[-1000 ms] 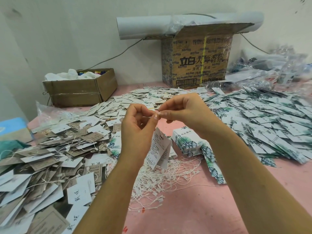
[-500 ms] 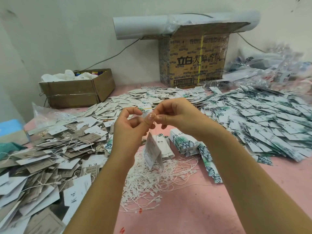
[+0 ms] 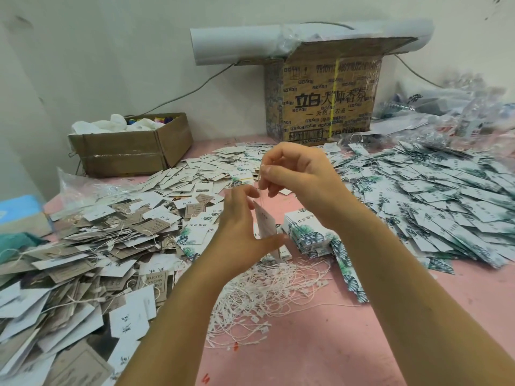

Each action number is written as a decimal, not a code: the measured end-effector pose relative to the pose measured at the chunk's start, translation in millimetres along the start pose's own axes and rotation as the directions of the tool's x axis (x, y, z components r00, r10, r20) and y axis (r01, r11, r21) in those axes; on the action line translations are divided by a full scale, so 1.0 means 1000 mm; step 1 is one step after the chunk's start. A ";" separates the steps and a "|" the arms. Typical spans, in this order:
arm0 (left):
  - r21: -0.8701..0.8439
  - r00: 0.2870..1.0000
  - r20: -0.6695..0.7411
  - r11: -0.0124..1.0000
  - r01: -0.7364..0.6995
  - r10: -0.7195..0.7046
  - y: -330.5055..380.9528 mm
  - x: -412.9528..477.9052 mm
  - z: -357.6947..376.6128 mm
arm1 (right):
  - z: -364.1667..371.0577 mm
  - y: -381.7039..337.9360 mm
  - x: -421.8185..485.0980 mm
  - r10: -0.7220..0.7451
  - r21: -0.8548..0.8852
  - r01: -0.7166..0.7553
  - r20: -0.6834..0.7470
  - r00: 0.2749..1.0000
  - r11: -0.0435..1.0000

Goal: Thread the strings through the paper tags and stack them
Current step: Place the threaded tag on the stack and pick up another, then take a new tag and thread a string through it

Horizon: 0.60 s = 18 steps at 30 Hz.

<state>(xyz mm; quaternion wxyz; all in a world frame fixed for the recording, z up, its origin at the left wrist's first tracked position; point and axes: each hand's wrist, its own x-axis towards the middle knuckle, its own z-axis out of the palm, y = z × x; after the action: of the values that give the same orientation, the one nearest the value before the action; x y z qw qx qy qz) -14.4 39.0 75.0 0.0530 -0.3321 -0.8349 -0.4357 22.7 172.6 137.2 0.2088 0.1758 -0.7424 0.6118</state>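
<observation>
So left hand (image 3: 239,238) grips a white paper tag (image 3: 266,224) by its edges, right hand (image 3: 303,176) pinches a string (image 3: 260,196) just above it, over the string pile (image 3: 264,288) on the desk (image 3: 306,346).

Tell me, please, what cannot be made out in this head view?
Head view, hole: the held tag hangs nearly edge-on in the left hand; threading unconfirmed.
string under the right hand: thin, blurred, end lost.
small cardboard box contents: white cloth covers most.
left tag pile: cut by the frame edge.
</observation>
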 end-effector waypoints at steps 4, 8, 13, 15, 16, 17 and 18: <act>-0.056 1.000 -0.009 0.998 -0.030 0.029 -0.004 0.002 -0.002 | 0.002 0.001 0.000 -0.013 -0.011 0.014 0.013 1.000 1.000; -0.176 0.999 -0.043 0.984 0.019 -0.027 -0.001 0.006 -0.006 | -0.006 0.002 0.001 -0.024 0.005 0.024 -0.085 0.996 1.000; -0.313 0.999 0.015 0.949 0.048 -0.046 0.005 0.003 -0.012 | -0.016 0.004 0.003 -0.029 -0.097 0.012 -0.180 0.983 0.995; -0.429 0.998 0.030 0.901 0.056 -0.048 0.006 0.002 -0.014 | -0.020 0.008 0.004 0.014 -0.160 -0.047 -0.199 0.980 0.986; -0.477 0.999 0.025 0.877 0.053 -0.047 0.006 0.001 -0.016 | -0.022 0.011 0.004 0.057 -0.182 -0.093 -0.195 0.979 0.979; -0.521 0.999 0.011 0.852 0.047 -0.048 0.006 0.002 -0.017 | -0.023 0.013 0.004 0.109 -0.192 -0.145 -0.183 0.977 0.971; -0.563 0.998 -0.009 0.826 0.040 -0.054 0.005 0.002 -0.018 | -0.025 0.016 0.003 0.164 -0.191 -0.195 -0.164 0.973 0.962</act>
<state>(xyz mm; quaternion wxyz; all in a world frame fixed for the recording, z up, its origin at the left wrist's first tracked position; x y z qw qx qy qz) -16.5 28.9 90.4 -0.0476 -0.3071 -0.6770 -0.6671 13.9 200.3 129.7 0.2233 0.0398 -0.7973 0.5594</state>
